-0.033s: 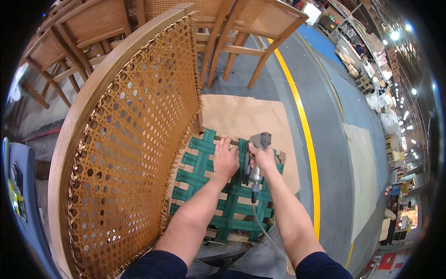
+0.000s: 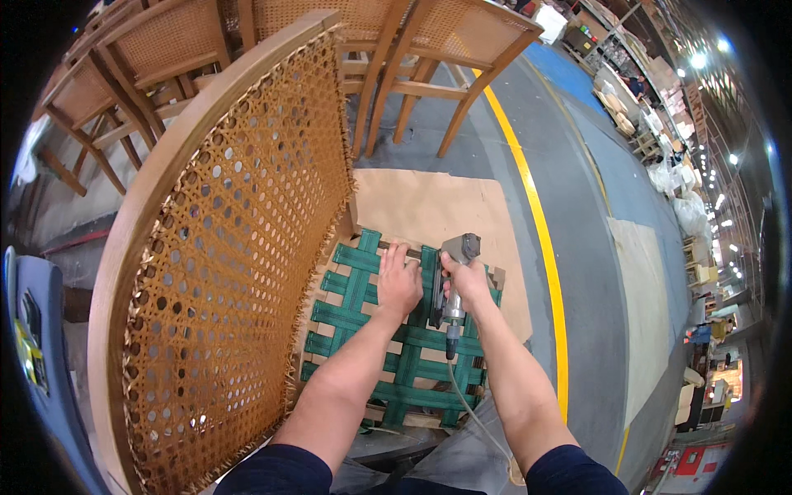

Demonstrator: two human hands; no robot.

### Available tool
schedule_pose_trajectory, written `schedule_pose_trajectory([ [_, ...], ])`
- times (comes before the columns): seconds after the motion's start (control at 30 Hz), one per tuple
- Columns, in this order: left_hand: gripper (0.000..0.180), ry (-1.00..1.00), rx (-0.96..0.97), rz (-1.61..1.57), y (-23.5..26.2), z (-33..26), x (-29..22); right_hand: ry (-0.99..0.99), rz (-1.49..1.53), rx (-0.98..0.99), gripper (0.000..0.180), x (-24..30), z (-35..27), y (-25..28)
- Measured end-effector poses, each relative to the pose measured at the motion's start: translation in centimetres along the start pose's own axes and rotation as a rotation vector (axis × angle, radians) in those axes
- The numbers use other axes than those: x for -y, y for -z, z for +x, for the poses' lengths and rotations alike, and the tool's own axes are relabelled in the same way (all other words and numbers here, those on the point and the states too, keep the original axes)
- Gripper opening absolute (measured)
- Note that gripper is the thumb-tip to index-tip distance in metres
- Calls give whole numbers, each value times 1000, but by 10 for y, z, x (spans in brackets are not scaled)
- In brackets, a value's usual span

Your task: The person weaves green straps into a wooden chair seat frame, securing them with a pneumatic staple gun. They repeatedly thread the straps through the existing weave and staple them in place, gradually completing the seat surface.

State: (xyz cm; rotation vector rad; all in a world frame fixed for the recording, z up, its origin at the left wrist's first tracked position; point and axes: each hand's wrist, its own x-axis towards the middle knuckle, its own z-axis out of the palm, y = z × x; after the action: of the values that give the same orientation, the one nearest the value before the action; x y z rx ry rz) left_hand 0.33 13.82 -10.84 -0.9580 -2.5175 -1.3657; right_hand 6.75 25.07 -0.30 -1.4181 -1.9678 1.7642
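Air stapler (image 2: 454,307) (my read of it) sits over the R part of the green webbing (image 2: 409,363), nr the far edge, dark magazine side twd the L hand (image 2: 400,282). R hand (image 2: 469,285) is wrapped round its grip; can't tell if the trigger's pulled. L hand lies palm down on the webbing, fingers a bit spread, clutching nothing visible.

Stapler looks metal-bodied, so prob. dense & head-heavy: best held round the grip, close under the head, fingers well clear of the nose. Air hose (image 2: 459,392) trails from the grip's near end; looks flexible, could tug if it snags.

Webbing's a woven lattice, prob. tough & springy, maybe slick; press it flat nr its edge, not mid-span. Cane panel (image 2: 239,264), to the L, has frayed ends & looks brittle: take it by the stiff wooden frame (image 2: 111,330) instead.
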Motion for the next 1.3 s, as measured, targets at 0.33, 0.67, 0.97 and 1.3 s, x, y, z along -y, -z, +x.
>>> schedule_pose_trajectory([
  [0.33, 22, 395, -44, -289, 62, -53, -15, 10, 157, -198, 38, -21, -145, 216],
  [0.67, 36, 1507, 508, -1036, 133, -246, -50, -271, 548, -589, 46, -221, -280, 376],
  [0.97, 90, 1719, 556, -875, 124, -266, -56, -415, 838, -402, 40, -324, -290, 377],
  [1.3, 56, 1410, 420, -967, 114, -273, -39, -589, -583, -755, 54, -321, -287, 367],
])
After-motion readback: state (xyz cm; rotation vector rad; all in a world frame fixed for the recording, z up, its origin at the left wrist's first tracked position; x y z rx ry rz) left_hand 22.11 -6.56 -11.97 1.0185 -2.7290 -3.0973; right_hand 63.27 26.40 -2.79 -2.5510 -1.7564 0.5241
